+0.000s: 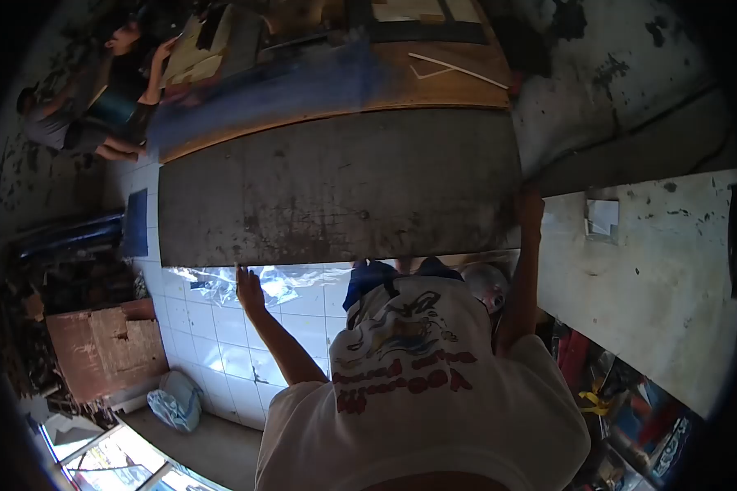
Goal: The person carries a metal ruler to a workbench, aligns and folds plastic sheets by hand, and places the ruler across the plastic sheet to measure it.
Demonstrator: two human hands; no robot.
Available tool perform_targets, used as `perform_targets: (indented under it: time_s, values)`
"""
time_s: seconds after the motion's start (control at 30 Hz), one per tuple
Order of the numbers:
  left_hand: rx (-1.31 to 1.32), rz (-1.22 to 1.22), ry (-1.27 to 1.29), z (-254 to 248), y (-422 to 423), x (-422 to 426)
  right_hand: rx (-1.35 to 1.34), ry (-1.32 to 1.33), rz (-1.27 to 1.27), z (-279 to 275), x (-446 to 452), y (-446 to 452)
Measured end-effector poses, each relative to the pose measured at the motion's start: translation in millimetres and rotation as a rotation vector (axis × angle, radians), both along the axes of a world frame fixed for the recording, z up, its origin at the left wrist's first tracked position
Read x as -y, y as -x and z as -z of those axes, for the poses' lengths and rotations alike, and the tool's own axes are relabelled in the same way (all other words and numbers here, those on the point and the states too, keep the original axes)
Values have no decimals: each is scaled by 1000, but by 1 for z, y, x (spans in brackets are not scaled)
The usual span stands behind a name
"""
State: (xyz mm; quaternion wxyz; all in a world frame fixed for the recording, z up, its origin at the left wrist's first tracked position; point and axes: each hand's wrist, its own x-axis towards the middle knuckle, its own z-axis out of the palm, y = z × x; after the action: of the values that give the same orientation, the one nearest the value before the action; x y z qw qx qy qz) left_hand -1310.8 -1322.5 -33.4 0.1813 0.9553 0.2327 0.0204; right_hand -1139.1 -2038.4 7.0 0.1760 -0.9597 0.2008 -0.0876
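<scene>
A long dark board [336, 188] with scuffs and stains lies across the middle of the view. My left hand [249, 286] is at its near long edge, left of centre, with fingertips meeting the edge and gripping it. On the right, my right hand [531, 209] is closed on the board's short end, close to the near corner; part of its fingers is in shadow. Beyond the board's far edge is a brown wooden surface [458, 92] with thin pale strips [458, 69] on it.
Two people [131, 69] are at the upper left. A pale panel [647, 262] stands at the right beside clutter. Clear plastic sheeting [262, 285] shows below the board over the tiled floor [221, 344]. A reddish board [106, 352] and a bag [175, 401] are lower left.
</scene>
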Motion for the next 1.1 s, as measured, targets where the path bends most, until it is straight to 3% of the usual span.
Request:
perform_targets:
  time_s: [0.07, 0.1, 0.17, 0.23, 0.3, 0.37, 0.4, 0.47, 0.57, 0.73, 1.03, 1.1]
  values:
    - [-32, -271, 255, -23, -13, 25, -47, -5, 39, -5, 1, -6]
    - [-15, -261, 173, -20, -10, 22, -59, -8, 51, -6, 0, -9]
    - [186, -368, 583, -1, -7, 11, -61, -33, 50, -9, -2, -11]
    - [326, -378, 705, 2, -7, 13, -39, -67, 31, -14, 0, -11]
    - [403, -288, 544, -4, -7, 35, -23, -102, -22, -10, 7, -13]
    - [653, -748, 1493, 15, -18, 7, -40, -116, -49, -5, 12, -16]
    - [580, -556, 1108, 15, -15, 10, -65, -112, -49, -2, 13, -19]
    - [629, -743, 1179, 0, -21, 32, -96, -82, -77, 7, 19, -22]
    - [716, -697, 1471, -1, -19, 29, -66, -43, -104, 14, 23, -28]
    - [720, -759, 1416, -11, -23, 35, 106, -277, 57, -7, 2, -20]
    - [722, -814, 1312, -40, -31, 56, 202, -339, 176, 5, 5, -36]
    - [700, -793, 1350, -18, -27, 40, 252, -290, 158, 10, 6, -41]
